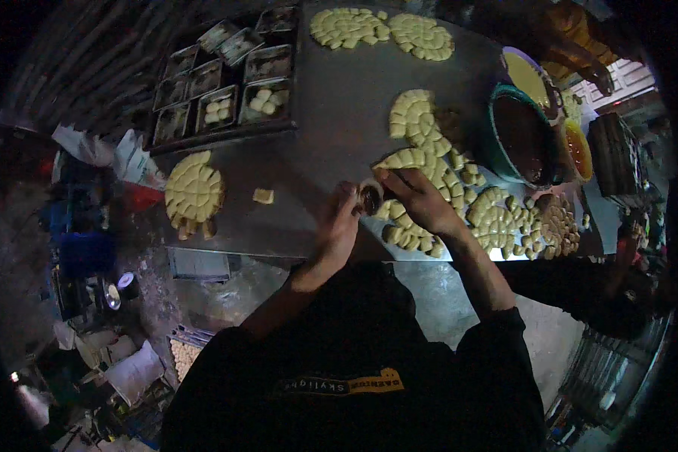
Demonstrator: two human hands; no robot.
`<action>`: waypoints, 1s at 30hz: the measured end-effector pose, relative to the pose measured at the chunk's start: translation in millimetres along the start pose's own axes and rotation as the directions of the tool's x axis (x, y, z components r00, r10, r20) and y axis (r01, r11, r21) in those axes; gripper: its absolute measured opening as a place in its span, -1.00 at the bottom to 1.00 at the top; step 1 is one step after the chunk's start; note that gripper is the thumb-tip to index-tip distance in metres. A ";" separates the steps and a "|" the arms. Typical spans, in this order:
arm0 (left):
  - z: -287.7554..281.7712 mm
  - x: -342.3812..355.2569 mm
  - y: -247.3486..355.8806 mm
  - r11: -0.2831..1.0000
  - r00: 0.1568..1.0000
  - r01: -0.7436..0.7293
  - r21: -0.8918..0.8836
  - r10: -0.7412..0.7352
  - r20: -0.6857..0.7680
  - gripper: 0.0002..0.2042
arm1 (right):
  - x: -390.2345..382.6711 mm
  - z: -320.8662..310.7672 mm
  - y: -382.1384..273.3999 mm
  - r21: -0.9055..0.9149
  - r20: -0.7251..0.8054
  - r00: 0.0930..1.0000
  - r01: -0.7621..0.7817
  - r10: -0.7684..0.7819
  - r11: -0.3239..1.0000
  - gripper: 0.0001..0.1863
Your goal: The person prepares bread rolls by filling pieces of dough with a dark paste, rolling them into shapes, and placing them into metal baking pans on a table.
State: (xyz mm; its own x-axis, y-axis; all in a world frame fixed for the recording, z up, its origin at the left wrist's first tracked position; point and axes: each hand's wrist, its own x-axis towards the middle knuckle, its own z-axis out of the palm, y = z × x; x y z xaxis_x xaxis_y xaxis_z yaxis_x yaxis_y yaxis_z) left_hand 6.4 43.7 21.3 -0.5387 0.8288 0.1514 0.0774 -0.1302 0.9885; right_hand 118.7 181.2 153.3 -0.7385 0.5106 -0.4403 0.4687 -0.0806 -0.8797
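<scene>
My left hand (340, 222) cups a small round piece of dough (361, 195) with a dark filling in its middle. Close beside it on the right is my right hand (423, 202), its fingers bent together at the dough's edge; what they pinch, if anything, is hidden. Under and around my right hand lie pale yellow cut dough pieces (407, 159), set close together in rounded clusters. One single dough piece (263, 196) lies apart on the metal table (294, 218), left of my hands. Farther left sits a round cluster of cut dough (194, 188).
Metal baking tins (267, 64) stand on a dark tray at the back left; two hold dough balls. A large green-rimmed tub (520, 135) with dark contents stands right, by a yellow-filled basin (526, 77) and an orange bowl (578, 149). Another person's arm (572, 279) reaches in at right.
</scene>
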 end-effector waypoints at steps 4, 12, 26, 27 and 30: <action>-32.6 8.1 53.1 0.948 0.974 0.216 -0.233 -0.227 -0.022 -0.68 | 14.2 43.6 4.8 -0.532 -0.125 0.802 0.443 -0.584 0.721 -0.66; -53.3 2.9 31.6 0.970 0.979 0.201 -0.137 -0.198 0.039 -0.71 | 1.8 69.9 13.4 -0.524 -0.088 0.859 0.392 -0.505 0.756 -0.48; -39.9 32.2 105.5 0.995 0.869 0.097 0.000 -0.084 0.487 -0.83 | -69.3 25.4 2.7 -0.054 -0.206 0.940 0.268 -0.273 0.962 -0.87; -34.0 30.6 104.2 0.999 0.882 0.039 0.003 -0.036 0.470 -0.84 | -70.0 20.8 4.3 -0.064 -0.193 0.950 0.236 -0.244 0.970 -0.87; -17.0 26.4 94.6 1.000 0.920 -0.013 -0.014 0.017 0.392 -0.86 | -68.7 5.8 13.0 -0.284 -0.204 0.904 0.313 -0.376 0.906 -0.81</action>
State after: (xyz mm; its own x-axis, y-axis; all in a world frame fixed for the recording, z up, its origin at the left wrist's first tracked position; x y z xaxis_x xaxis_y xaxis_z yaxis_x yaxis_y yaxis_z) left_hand -14.8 44.0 118.7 -0.1653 0.9734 0.1584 0.0728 -0.1482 0.9863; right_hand 172.7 140.1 171.1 -0.7449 0.6665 -0.0302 0.3313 0.3302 -0.8839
